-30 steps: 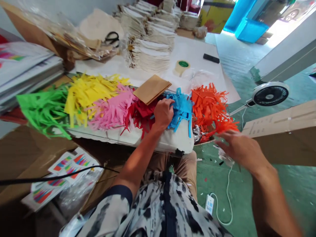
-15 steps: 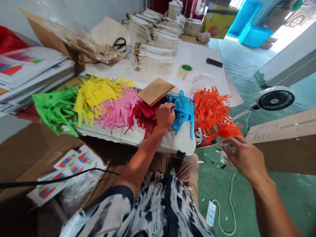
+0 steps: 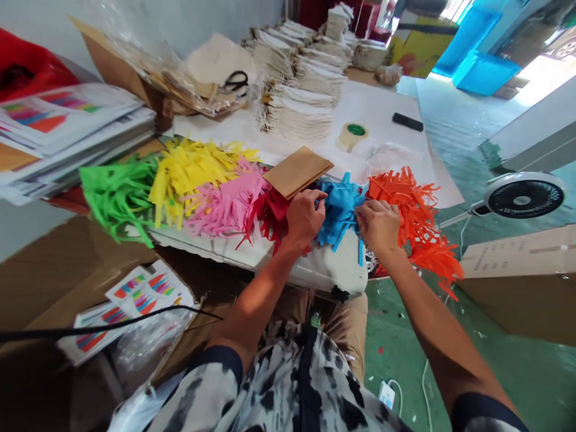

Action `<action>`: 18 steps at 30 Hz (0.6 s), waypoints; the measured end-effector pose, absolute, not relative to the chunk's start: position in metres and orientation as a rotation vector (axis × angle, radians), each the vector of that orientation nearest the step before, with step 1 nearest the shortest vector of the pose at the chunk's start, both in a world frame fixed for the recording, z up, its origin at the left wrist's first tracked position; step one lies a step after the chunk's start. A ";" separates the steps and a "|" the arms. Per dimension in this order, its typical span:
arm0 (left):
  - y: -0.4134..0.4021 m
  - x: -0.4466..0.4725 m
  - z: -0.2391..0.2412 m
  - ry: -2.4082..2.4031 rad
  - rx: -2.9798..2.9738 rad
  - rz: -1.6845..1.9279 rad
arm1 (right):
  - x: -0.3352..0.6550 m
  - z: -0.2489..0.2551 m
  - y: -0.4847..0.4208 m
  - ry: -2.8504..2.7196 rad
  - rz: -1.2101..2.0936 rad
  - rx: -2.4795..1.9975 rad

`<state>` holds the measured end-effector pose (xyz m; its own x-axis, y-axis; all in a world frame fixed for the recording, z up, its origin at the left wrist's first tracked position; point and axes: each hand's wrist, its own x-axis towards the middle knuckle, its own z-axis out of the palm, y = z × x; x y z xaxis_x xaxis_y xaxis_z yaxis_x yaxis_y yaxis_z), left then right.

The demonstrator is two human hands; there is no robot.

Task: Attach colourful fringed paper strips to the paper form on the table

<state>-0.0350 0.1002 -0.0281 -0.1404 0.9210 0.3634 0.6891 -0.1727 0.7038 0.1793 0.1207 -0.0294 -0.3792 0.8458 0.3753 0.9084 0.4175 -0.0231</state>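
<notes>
A row of fringed paper tassels lies along the table's front edge. My left hand (image 3: 306, 217) is closed at the left end of the blue fringe (image 3: 338, 207), its fingertips pinched at that edge. At the other end of the blue, my right hand (image 3: 380, 227) pinches the strips. Beneath and left of my left hand lies the dark red fringe (image 3: 270, 219). Beyond my right wrist spreads the orange fringe (image 3: 402, 195), part of it hanging over the table's corner. Further left come the pink fringe (image 3: 227, 207), yellow fringe (image 3: 193, 171) and green fringe (image 3: 117, 195).
A folded brown paper piece (image 3: 297, 171) lies just behind the red fringe. Farther back are tape (image 3: 353, 137), a black bar (image 3: 407, 122), scissors (image 3: 236, 83) and stacked pale bundles (image 3: 301, 114). A fan (image 3: 522, 199) and a carton (image 3: 522, 252) stand at right.
My right hand has moved left from the hanging orange fringe to the right end of the blue one. My left hand stays at the blue fringe's left end. The view has shifted slightly.
</notes>
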 end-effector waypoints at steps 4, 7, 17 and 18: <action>0.105 -0.034 -0.027 1.767 1.831 1.223 | 0.192 -0.018 0.137 -2.166 0.085 -1.404; 0.111 -0.031 -0.027 1.691 1.866 1.247 | 0.199 -0.011 0.151 -2.145 0.259 -1.288; 0.143 -0.020 -0.025 1.593 1.745 1.385 | 0.196 0.041 0.179 -2.059 0.131 -1.088; 0.143 -0.020 -0.025 1.610 1.724 1.398 | 0.194 0.045 0.183 -2.020 0.130 -1.083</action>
<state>-0.0196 0.1433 -0.0246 -0.1617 0.9076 0.3875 0.5111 -0.2588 0.8196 0.1938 0.1828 0.0452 -0.2928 0.7324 0.6148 0.6478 0.6248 -0.4359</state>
